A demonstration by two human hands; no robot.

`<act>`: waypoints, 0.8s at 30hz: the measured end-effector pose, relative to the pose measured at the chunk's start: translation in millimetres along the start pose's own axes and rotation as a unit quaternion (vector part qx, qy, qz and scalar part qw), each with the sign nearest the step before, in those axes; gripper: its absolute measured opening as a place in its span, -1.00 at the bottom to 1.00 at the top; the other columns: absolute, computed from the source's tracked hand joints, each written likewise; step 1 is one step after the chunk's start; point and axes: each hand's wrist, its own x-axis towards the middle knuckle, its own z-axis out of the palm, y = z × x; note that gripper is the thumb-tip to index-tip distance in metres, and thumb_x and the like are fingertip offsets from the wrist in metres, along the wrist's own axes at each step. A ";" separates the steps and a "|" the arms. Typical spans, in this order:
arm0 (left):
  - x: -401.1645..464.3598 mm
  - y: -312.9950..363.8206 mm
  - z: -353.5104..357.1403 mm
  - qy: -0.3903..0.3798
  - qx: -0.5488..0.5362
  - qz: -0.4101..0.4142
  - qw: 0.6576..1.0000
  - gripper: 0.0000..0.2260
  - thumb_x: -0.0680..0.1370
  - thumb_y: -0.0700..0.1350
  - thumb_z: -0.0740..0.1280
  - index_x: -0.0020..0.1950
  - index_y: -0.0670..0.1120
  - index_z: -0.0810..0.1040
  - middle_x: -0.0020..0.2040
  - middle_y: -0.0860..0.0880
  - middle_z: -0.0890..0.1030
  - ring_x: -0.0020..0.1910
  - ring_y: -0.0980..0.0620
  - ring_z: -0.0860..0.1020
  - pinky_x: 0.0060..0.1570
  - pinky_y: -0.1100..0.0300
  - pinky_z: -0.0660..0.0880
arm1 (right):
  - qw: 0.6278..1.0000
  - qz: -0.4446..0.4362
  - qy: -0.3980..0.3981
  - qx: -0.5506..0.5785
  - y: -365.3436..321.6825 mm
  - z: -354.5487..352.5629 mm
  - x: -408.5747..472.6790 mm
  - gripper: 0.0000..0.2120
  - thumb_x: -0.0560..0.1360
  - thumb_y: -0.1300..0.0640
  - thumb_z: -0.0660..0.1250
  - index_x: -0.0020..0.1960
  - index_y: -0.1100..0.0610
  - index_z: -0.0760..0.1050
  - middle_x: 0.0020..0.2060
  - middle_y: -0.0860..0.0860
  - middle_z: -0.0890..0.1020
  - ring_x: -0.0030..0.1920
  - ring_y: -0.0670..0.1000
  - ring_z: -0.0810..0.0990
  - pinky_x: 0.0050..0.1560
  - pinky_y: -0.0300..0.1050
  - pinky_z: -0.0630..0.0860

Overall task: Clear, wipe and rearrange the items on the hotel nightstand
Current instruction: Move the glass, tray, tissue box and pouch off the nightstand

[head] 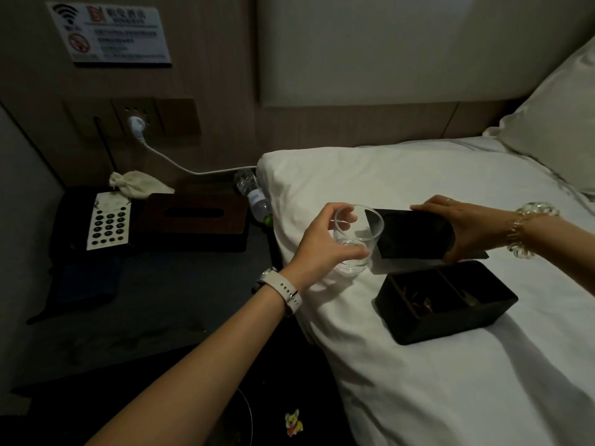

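My left hand [325, 239] grips a clear drinking glass [362, 235] just above the white bed [450, 365], near its left edge. My right hand [463, 225] holds a flat black tray [415, 235] tilted over the bed, right beside the glass. Below them a dark divided box [447, 304] with small sachets inside rests on the sheet. On the dark nightstand [154, 300] at left stand a telephone [108, 220], a dark wooden tissue box [193, 220] and a small cloth pouch [138, 185]. A plastic water bottle [254, 194] lies between nightstand and mattress.
A white plug and cable [141, 130] run from the wall socket along the back of the nightstand. A dark blue cloth [87, 278] lies at the nightstand's left front. A pillow [557, 123] sits at the bed's far right. A notice sign [109, 33] hangs on the wall.
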 end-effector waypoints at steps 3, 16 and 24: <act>3.3 -3.3 8.0 0.004 -0.007 -0.004 1.000 -0.43 0.32 -0.34 0.56 0.25 -0.11 0.43 0.17 -0.12 0.57 0.18 -0.12 0.52 0.17 -0.04 0.49 | 1.000 -0.011 -0.011 -0.017 2.0 0.2 3.4 0.04 0.23 0.07 0.62 0.53 0.02 0.08 0.33 -0.03 0.27 0.29 0.01 0.36 0.29 -0.13 0.45; 4.6 -28.5 15.5 -0.015 -0.005 -0.019 1.000 -0.43 0.33 -0.31 0.55 0.24 -0.04 0.40 0.17 -0.03 0.56 0.22 0.01 0.51 0.26 0.01 0.47 | 0.999 -0.044 -0.033 -0.001 3.9 25.4 12.7 -0.19 0.33 0.03 0.56 0.44 0.04 0.21 0.31 -0.01 0.34 0.23 -0.06 0.40 0.18 -0.38 0.31; 3.9 -33.7 15.4 -0.035 0.006 -0.013 0.999 -0.35 0.33 -0.25 0.57 0.33 -0.07 0.35 0.23 -0.06 0.54 0.26 0.02 0.49 0.32 0.03 0.42 | 0.996 -0.006 -0.087 -0.003 -1.0 22.5 17.4 -0.16 0.36 0.10 0.54 0.49 0.02 0.15 0.37 0.00 0.27 0.32 -0.03 0.35 0.25 -0.30 0.32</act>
